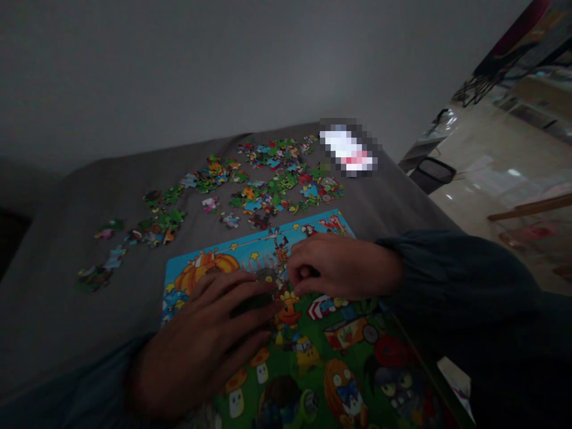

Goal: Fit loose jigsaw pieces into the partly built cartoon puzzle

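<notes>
In the head view, a grey cloth-covered tabletop (375, 208) runs back to a plain pale-grey wall (201, 71); its right edge slants down toward a shiny tiled floor (487, 158). Loose, many-coloured jigsaw pieces (274, 196) lie in a wide, scattered band past the board's far edge, trailing off to its left. Grey cloth shows left of them and in a strip between board and right table edge, giving sideways room. A bright, pixelated rectangular object (348, 152) lies near the back right corner, just beyond the pieces.

The flat rectangular board (322, 363), printed with cartoon figures on green and blue, lies directly before the person, under both hands. Its printed figures stand upright to the person, blue border at the far end; that far edge slants, its right corner farther away. The near end runs out of view, so the long axis cannot be told.

The left hand (210, 333) is palm down, fingers extended over the board's left part. The right hand (335, 265) is curled above the upper right part; whether its fingertips grip a piece cannot be told.
</notes>
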Motion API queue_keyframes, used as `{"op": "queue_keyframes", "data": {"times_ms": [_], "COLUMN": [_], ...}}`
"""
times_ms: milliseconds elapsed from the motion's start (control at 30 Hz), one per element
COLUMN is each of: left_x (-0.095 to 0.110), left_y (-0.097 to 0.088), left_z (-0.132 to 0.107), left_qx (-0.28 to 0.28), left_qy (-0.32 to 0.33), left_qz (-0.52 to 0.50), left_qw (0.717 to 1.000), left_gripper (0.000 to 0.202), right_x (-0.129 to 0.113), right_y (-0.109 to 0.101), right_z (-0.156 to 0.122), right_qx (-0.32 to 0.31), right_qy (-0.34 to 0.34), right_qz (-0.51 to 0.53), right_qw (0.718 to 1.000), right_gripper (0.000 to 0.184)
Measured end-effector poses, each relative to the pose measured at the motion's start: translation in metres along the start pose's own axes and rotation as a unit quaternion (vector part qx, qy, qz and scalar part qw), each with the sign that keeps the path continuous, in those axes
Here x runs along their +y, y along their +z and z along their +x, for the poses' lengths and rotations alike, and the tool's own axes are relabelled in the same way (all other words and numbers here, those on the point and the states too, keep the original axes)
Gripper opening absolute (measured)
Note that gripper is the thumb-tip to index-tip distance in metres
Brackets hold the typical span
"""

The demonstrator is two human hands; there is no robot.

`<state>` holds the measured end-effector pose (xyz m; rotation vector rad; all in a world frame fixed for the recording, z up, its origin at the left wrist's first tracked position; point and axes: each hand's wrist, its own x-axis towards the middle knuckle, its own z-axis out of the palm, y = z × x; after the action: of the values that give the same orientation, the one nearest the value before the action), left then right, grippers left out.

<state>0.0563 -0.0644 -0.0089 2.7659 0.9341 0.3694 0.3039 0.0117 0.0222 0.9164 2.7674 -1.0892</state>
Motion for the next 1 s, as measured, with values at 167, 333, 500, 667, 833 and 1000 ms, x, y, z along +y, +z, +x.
{"op": "queue_keyframes", "data": {"times_ms": [167, 333, 500, 667, 833, 1000], "left_x": [-0.002, -0.003, -0.003, -0.005, -0.005, -0.006], "left_y": [0.001, 0.001, 0.0, 0.0, 0.001, 0.001], "left_z": [0.001, 0.001, 0.003, 0.003, 0.002, 0.003], "left_qx": [-0.011, 0.001, 0.03, 0.04, 0.041, 0.031], "left_qy": [-0.004, -0.008, -0.024, -0.043, -0.039, -0.043], "left_qz": [-0.007, -0.011, -0.039, -0.041, -0.045, -0.035], "left_qw": [1.0, 1.0, 0.999, 0.997, 0.997, 0.998], "left_gripper": [0.032, 0.036, 0.038, 0.036, 0.035, 0.034], "right_x": [0.001, -0.001, -0.002, 0.0, 0.002, 0.003], "right_y": [-0.002, -0.004, -0.004, -0.001, 0.0, 0.001], "right_z": [-0.003, -0.011, -0.014, -0.013, -0.013, -0.012], "right_qx": [0.012, -0.013, -0.024, -0.003, 0.001, 0.001], "right_qy": [-0.002, 0.004, 0.0, -0.029, -0.054, -0.052], "right_qz": [-0.034, -0.09, -0.099, -0.08, -0.074, -0.078], "right_qw": [0.999, 0.996, 0.995, 0.996, 0.996, 0.996], "right_gripper": [0.01, 0.025, 0.018, 0.018, 0.017, 0.02]}}
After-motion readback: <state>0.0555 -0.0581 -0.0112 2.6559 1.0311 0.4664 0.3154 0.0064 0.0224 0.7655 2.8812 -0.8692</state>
